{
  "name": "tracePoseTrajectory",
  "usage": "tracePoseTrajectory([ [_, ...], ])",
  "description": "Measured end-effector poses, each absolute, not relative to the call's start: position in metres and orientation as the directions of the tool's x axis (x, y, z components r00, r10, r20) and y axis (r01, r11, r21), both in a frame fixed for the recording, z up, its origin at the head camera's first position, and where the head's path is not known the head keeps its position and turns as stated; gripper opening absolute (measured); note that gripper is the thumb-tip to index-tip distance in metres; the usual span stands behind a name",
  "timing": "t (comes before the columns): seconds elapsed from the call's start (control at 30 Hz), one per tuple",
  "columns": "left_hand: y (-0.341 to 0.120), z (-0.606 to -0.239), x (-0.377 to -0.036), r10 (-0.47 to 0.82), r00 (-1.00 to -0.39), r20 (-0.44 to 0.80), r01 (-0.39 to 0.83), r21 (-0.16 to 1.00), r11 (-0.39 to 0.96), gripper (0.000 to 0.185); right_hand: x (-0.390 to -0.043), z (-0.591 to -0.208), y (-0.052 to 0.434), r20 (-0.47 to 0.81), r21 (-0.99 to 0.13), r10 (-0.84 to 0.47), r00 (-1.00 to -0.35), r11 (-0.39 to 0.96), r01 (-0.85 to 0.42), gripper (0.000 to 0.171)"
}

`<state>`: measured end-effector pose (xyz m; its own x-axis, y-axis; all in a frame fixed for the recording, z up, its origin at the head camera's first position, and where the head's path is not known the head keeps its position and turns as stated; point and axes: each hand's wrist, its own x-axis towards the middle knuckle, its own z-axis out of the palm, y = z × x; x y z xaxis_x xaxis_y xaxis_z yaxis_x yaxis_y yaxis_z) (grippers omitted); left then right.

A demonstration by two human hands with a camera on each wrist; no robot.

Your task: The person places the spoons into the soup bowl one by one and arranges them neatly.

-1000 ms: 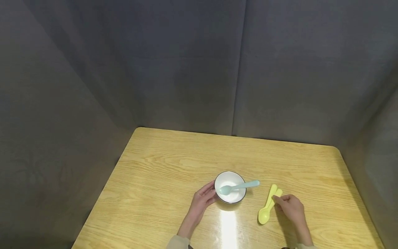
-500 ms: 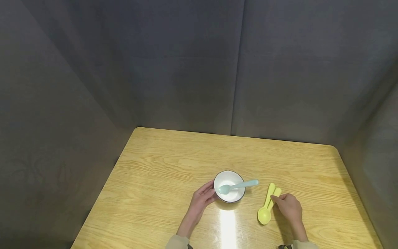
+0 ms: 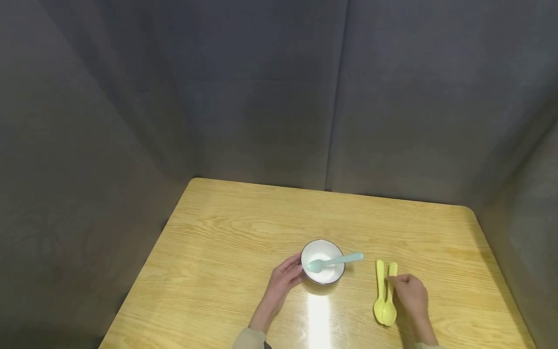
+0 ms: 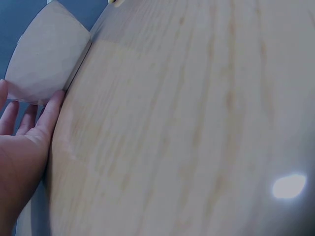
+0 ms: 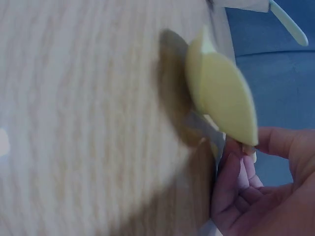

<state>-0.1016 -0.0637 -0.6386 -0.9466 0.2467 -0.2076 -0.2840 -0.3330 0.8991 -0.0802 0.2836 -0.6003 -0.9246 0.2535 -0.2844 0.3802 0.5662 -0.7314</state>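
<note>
right hand (image 3: 411, 296) low on the wooden counter (image 3: 244, 232), fingers (image 5: 231, 182) curled, pinching the handles of two yellow spoons (image 3: 385, 300); spoons side by side, bowls toward the near edge, just right of the white bowl (image 3: 323, 261). left hand (image 3: 284, 281) beside that bowl, fingers (image 4: 49, 110) straight, touching its left wall. light blue spoon (image 3: 333, 262) resting in the bowl, handle over the right rim.
</note>
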Motion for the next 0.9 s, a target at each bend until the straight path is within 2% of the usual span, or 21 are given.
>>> tracePoseTrajectory([
  [0.1, -0.063, -0.639, -0.101, 0.253, -0.946, -0.203, -0.282, 0.901, -0.331, 0.05, -0.078, -0.599, 0.286, -0.337, -0.76, 0.279, -0.899, 0.483, 0.435, 0.045],
  [0.2, -0.063, -0.639, -0.101, 0.258, -0.945, -0.2, -0.28, 0.904, -0.324, 0.05, -0.074, -0.598, 0.286, -0.391, -0.805, 0.335, -0.857, 0.326, 0.495, 0.041],
  [0.3, -0.063, -0.638, -0.1, 0.257, -0.945, -0.202, -0.28, 0.907, -0.315, 0.051, -0.069, -0.595, 0.284, -0.424, -0.841, 0.383, -0.821, 0.169, 0.513, 0.036],
  [0.4, -0.064, -0.638, -0.1, 0.259, -0.946, -0.198, -0.276, 0.909, -0.312, 0.052, -0.065, -0.59, 0.282, -0.434, -0.858, 0.408, -0.803, 0.086, 0.507, 0.032],
  [0.6, -0.065, -0.639, -0.101, 0.267, -0.947, -0.177, -0.26, 0.911, -0.319, 0.051, -0.059, -0.574, 0.281, -0.414, -0.897, 0.397, -0.819, -0.023, 0.442, 0.022],
  [0.9, -0.064, -0.637, -0.1, 0.249, -0.946, -0.209, -0.285, 0.9, -0.33, 0.05, -0.066, -0.547, 0.269, -0.34, -0.94, 0.392, -0.855, -0.142, 0.309, 0.017],
])
